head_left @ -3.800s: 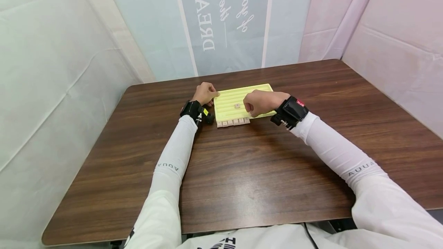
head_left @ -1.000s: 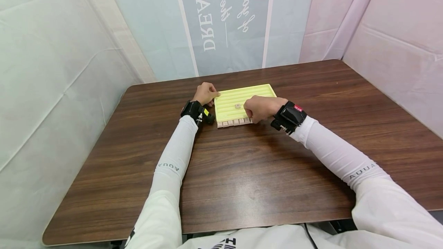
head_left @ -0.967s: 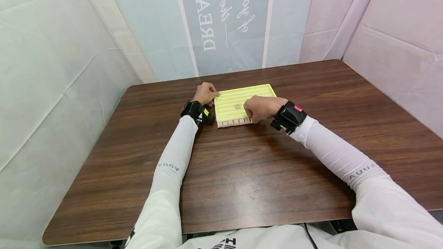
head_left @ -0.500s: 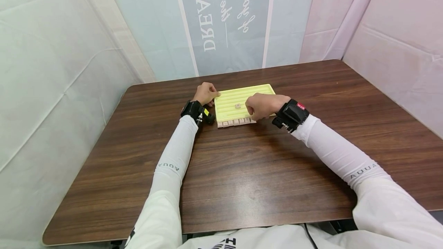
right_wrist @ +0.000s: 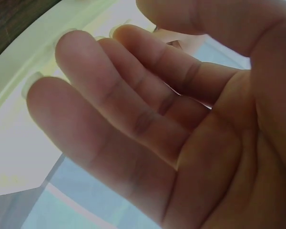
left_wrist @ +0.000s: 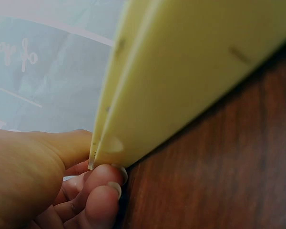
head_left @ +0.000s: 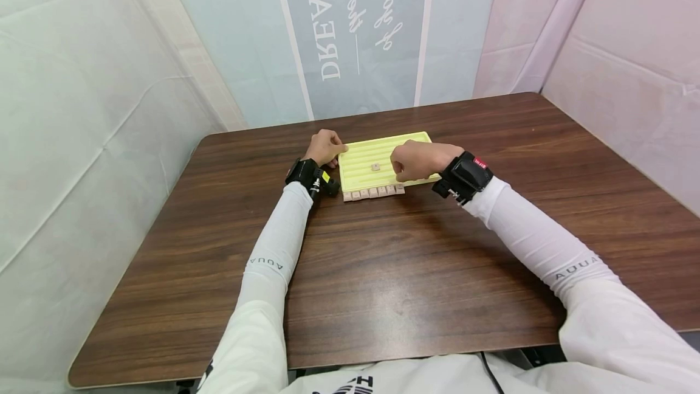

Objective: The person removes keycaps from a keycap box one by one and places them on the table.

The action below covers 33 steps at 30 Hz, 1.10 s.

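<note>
A pale yellow ridged tray (head_left: 358, 166) lies on the table. My left hand (head_left: 324, 148) pinches its left edge; in the left wrist view the thumb is above the rim and curled fingers (left_wrist: 102, 200) are below. Several small beige keycaps (head_left: 373, 193) form a row along the tray's front edge, and a single keycap (head_left: 375, 167) sits in its middle. My right hand (head_left: 420, 160) hovers over the tray's right part, hiding some of it. In the right wrist view its fingers (right_wrist: 133, 109) are loosely bent, thumb apart, with no held thing visible.
The brown wood-grain table (head_left: 383, 284) extends on all sides of the tray. A pale printed curtain (head_left: 377, 35) hangs behind its back edge, with white sheets (head_left: 93, 138) at both sides. Black wrist cameras (head_left: 466, 179) are strapped to both wrists.
The keycap row has grown at its right end by one keycap. My right hand has come off that end, moving up and to the right. My left hand stays at the tray edge.
</note>
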Tool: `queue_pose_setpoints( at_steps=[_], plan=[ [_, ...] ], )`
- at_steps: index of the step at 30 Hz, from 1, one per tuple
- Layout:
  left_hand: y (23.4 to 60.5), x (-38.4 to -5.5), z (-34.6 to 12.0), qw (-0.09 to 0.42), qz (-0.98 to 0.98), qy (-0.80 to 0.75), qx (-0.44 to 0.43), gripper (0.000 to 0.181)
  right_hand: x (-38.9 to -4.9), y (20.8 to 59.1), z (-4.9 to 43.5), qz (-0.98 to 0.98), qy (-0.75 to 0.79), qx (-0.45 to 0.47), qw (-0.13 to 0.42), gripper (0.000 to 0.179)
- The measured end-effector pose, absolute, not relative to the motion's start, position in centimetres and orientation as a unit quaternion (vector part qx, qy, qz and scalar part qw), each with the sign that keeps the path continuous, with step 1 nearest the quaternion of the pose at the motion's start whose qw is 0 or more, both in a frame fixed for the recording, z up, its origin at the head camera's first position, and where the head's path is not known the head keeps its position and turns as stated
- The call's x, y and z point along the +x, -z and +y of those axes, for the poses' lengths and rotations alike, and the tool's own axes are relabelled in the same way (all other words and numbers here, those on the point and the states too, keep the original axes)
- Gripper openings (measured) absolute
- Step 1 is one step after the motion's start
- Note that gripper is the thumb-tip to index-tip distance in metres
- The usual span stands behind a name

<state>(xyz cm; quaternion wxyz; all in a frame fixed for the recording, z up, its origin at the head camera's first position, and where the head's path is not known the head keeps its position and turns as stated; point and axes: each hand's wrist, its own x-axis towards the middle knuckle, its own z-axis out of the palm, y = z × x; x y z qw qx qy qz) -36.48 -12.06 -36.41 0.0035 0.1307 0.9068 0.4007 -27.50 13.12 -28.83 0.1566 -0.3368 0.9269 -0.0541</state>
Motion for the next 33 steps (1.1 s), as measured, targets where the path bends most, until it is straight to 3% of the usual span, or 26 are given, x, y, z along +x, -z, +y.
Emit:
queue_pose_setpoints(
  at_steps=[5, 17, 33],
  plan=[
    [36.4, -36.38, -12.05, 0.003, 0.907, -0.401, 0.129, 0.016, -27.52, 28.68, 13.31, 0.928, 0.047, -0.344, 0.133, 0.008],
    [36.71, -36.61, -12.06, 0.006, 0.907, -0.403, 0.123, 0.016, -27.46, 28.71, 13.45, 0.931, 0.088, -0.347, 0.072, 0.024],
    [36.48, -36.17, -11.84, 0.003, 0.907, -0.4, 0.13, 0.016, -27.77, 29.32, 13.04, 0.929, 0.116, -0.35, 0.017, 0.027]
  ],
)
